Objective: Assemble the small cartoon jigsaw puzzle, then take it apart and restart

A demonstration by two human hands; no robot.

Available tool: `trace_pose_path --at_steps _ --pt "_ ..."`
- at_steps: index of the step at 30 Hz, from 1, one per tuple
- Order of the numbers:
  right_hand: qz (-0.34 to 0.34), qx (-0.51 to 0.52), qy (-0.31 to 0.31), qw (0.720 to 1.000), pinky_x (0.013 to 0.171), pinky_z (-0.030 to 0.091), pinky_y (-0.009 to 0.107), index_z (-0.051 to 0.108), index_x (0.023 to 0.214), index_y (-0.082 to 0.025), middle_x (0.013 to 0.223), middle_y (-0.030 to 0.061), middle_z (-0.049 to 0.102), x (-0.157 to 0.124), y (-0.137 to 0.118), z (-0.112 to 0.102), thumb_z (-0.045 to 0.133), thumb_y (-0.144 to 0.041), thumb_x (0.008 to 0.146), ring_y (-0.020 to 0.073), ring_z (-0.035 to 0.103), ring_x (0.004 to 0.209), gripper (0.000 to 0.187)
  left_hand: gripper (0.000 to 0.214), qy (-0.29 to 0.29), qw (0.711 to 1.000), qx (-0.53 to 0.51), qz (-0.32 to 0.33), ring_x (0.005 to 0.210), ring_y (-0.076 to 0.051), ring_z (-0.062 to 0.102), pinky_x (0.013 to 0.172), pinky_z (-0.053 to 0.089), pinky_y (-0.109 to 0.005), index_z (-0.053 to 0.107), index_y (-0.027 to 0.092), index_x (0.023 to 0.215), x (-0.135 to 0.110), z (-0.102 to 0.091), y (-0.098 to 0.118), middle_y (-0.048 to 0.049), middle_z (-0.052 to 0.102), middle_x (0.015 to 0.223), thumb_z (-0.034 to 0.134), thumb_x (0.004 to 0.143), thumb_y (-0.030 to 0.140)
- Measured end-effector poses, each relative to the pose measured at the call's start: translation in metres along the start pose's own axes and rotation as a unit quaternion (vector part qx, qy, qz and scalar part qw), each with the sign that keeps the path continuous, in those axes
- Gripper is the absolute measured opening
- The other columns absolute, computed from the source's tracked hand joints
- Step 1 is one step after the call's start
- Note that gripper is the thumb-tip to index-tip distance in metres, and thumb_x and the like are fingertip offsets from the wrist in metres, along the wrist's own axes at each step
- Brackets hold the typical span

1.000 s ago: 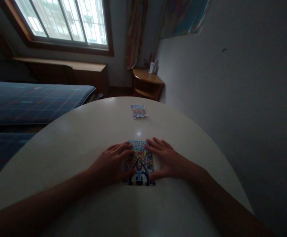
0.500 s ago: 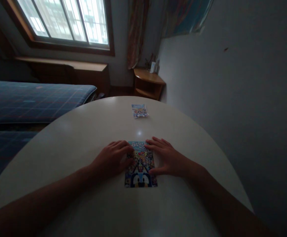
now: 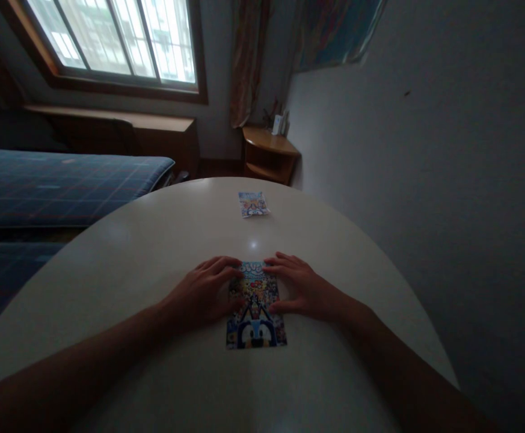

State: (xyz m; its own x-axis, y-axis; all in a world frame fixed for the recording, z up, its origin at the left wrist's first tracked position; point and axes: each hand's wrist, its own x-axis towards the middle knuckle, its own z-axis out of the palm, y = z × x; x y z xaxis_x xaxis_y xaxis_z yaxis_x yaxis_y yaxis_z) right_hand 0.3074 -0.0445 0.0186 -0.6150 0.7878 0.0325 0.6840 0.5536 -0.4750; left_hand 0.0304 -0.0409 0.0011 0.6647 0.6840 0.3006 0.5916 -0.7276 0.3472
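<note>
Picture card [image 3: 256,322]: lower middle of frame, on the round pale surface [image 3: 167,219], between the two hands. Long side runs up the frame, lettering at the far end, big blue dog face at the near end. Looks flat.

Left to right:

Far left: blue plaid mattress [image 3: 64,189], similar plaid layer below it. Upper left: bright barred window [image 3: 122,42] in a wood frame; wooden desk [image 3: 163,122] under it, chair back [image 3: 122,135] in front, dim.

Left hand [image 3: 205,294]: at the card's left edge, fingers bent and fanned, thumb set apart from them and over the card's left side. Moderate gap. Can't tell how hard it presses.

Upper middle: patterned curtain [image 3: 244,66]. Below it, near the surface's far rim, smaller picture sheet [image 3: 253,204], similar print, edges uneven, well apart from the hands.

Just right of the curtain: wooden corner stand [image 3: 271,141], white box [image 3: 277,125] on top.

Right hand [image 3: 307,291]: at the card's right edge, thumb and fingers wide apart, fingertips on or just over the upper right part, thumb tip lower down the same side. Not closed around anything.

Upper right: glossy poster [image 3: 338,33] on the grey wall [image 3: 424,180].
</note>
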Motion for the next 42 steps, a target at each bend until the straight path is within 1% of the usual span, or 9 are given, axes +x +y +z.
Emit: trace_pose_path --at_steps 3,7,14,21,26,30,34,37,42 --pt "-0.006 0.009 0.016 1.000 0.115 0.024 0.056 0.053 0.136 -0.026 0.147 0.0104 0.049 0.000 0.001 0.002 0.071 -0.058 0.077 0.0313 0.032 0.143 0.070 0.048 -0.019 1.000 0.010 0.011 0.125 -0.030 0.049 0.104 0.045 -0.051 0.053 0.023 0.123 -0.002 0.000 0.002 -0.0097 0.053 0.137 0.068 0.082 0.044" --pt "-0.013 0.022 0.064 0.998 0.113 0.031 0.053 0.061 0.127 -0.025 0.137 0.0091 0.057 0.004 0.003 0.008 0.074 -0.051 0.078 0.0304 0.038 0.139 0.057 0.054 -0.023 1.000 0.006 0.012 0.129 -0.031 0.044 0.107 0.043 -0.051 0.051 0.024 0.125 -0.003 0.001 0.003 -0.0099 0.048 0.142 0.071 0.079 0.044" --pt "-0.002 0.016 0.134 0.991 0.108 0.037 0.050 0.068 0.106 -0.023 0.117 0.0069 0.068 0.016 0.000 0.016 0.072 -0.034 0.084 0.0271 0.049 0.128 0.026 0.040 -0.006 1.000 -0.010 -0.008 0.126 -0.029 0.047 0.104 0.045 -0.050 0.056 0.025 0.119 0.000 0.006 -0.002 -0.0073 0.053 0.137 0.066 0.085 0.045" --pt "-0.014 0.026 0.167 0.985 0.105 0.041 0.045 0.069 0.094 -0.022 0.104 0.0045 0.072 0.023 0.001 0.018 0.065 -0.023 0.089 0.0220 0.057 0.116 0.006 0.020 0.007 1.000 -0.012 -0.012 0.120 -0.025 0.052 0.102 0.048 -0.046 0.058 0.023 0.112 0.003 0.006 -0.004 -0.0061 0.058 0.131 0.056 0.093 0.030" --pt "-0.029 0.014 0.158 0.987 0.104 0.042 0.044 0.069 0.099 -0.021 0.107 0.0057 0.070 0.020 0.001 0.016 0.063 -0.021 0.089 0.0224 0.057 0.115 0.011 0.035 -0.003 1.000 -0.005 -0.006 0.124 -0.027 0.050 0.104 0.047 -0.047 0.055 0.023 0.119 0.000 0.002 -0.002 -0.0068 0.055 0.136 0.061 0.088 0.037" --pt "-0.054 0.003 0.103 0.993 0.108 0.038 0.047 0.066 0.114 -0.022 0.123 0.0086 0.064 0.012 0.003 0.009 0.070 -0.032 0.085 0.0251 0.049 0.125 0.031 0.050 -0.021 1.000 0.002 -0.001 0.129 -0.029 0.046 0.106 0.043 -0.049 0.050 0.024 0.127 -0.002 -0.001 0.000 -0.0083 0.051 0.140 0.064 0.084 0.047" --pt "-0.051 0.008 0.036 0.998 0.112 0.033 0.048 0.059 0.129 -0.024 0.139 0.0104 0.053 0.003 0.004 0.001 0.075 -0.045 0.077 0.0275 0.040 0.134 0.058 0.053 -0.033 0.999 0.000 0.002 0.130 -0.030 0.045 0.107 0.043 -0.048 0.050 0.024 0.128 -0.002 -0.004 0.001 -0.0085 0.049 0.142 0.065 0.082 0.046" --pt "-0.031 0.005 -0.001 0.999 0.114 0.028 0.051 0.052 0.137 -0.024 0.147 0.0111 0.045 -0.002 0.001 -0.003 0.077 -0.046 0.072 0.0302 0.031 0.140 0.073 0.055 -0.037 0.999 -0.010 0.010 0.131 -0.030 0.044 0.107 0.043 -0.049 0.048 0.024 0.130 -0.003 -0.005 0.000 -0.0089 0.048 0.143 0.066 0.081 0.042" --pt "-0.013 -0.007 -0.032 0.999 0.116 0.025 0.052 0.047 0.141 -0.022 0.152 0.0126 0.038 -0.005 -0.007 -0.005 0.078 -0.043 0.071 0.0319 0.025 0.144 0.080 0.056 -0.034 0.999 -0.007 0.015 0.130 -0.030 0.044 0.107 0.043 -0.049 0.047 0.024 0.130 -0.003 -0.005 0.000 -0.0090 0.048 0.142 0.067 0.081 0.040"
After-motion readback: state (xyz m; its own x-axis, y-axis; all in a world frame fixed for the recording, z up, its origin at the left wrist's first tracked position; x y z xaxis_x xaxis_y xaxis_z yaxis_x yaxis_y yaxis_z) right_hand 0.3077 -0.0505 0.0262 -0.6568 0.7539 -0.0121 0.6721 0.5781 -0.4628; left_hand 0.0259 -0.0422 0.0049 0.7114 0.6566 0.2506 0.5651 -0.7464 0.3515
